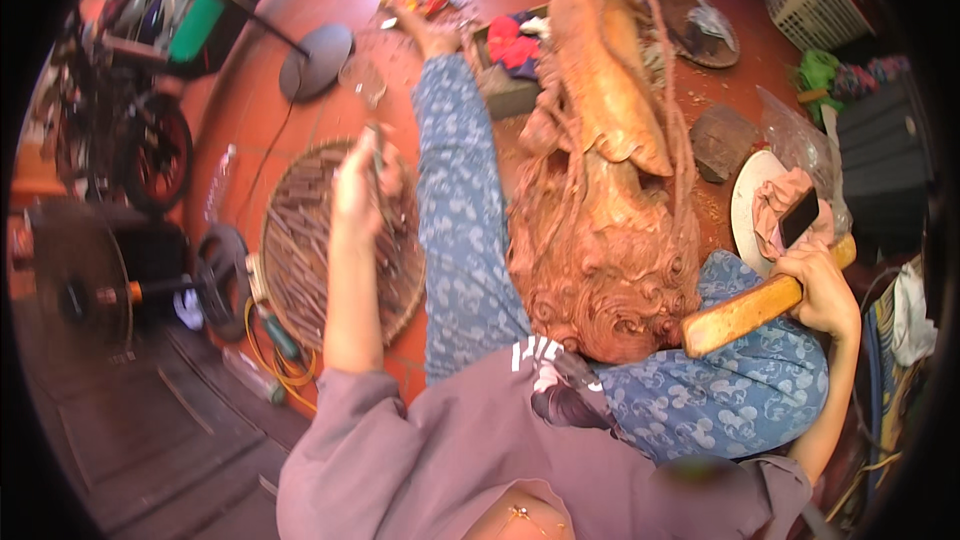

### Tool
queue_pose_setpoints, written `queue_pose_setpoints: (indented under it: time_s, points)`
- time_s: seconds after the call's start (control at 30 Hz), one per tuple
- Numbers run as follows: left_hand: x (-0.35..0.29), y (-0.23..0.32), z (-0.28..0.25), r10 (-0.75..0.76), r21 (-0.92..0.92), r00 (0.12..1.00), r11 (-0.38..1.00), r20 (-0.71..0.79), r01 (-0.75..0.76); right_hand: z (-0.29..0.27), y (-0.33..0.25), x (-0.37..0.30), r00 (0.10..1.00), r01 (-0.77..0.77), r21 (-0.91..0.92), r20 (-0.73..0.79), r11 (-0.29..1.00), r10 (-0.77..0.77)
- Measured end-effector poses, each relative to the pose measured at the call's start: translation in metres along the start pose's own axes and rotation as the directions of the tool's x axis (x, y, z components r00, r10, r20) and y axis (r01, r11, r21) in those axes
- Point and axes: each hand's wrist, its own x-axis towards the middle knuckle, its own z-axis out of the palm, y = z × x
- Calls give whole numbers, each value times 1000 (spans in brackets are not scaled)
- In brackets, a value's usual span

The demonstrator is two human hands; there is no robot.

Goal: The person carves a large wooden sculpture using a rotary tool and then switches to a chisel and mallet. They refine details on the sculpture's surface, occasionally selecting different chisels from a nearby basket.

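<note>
My left hand [362, 185] is raised over a round woven tray [263, 240] and closed around a slim carving chisel [377, 152], slightly blurred. Many similar thin tools [300, 230] lie crowded in that tray. On the right, my right hand [822, 290] grips a wooden mallet [742, 316] of pale yellow wood, held above my bent knee. Between my legs rests a large carved wood sculpture [610, 240], with swirling curls at its near end and a smooth, lighter body farther off. Neither the chisel nor the mallet touches it.
A phone [799, 219] lies on a pink cloth over a white round stool [745, 205]. Wood blocks [722, 143] and shavings are on the red tiled floor. At left stand a fan [80, 295] and a round-based stand [317, 62]; an orange cord [262, 350] runs beside the tray.
</note>
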Motion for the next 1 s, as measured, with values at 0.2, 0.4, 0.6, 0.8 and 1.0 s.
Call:
queue_pose_setpoints:
  time_s: [0.2, 0.4, 0.6, 0.8, 1.0]
  points:
    - [-48, -18, 150, -172, 501, 733, 827, 658, -255, -12, -9, 3, 970, 165, 37, -185, 986, -156]
    - [-65, -42, 240, -232, 161, -16, 722, 972, -672, -43, -26, -3, 847, 338, -136, -388, 931, -364]
    - [-58, -74, 263, -100, -24, -126, 685, 987, -728, -11, -8, 27, 751, 442, -167, -469, 882, -465]
    - [-45, -89, 253, -95, 23, -69, 731, 993, -682, 10, 0, 30, 823, 363, -52, -451, 930, -346]
    - [-41, -102, 244, 35, -53, -44, 835, 998, -548, 21, 8, 27, 873, 288, 9, -414, 957, -259]
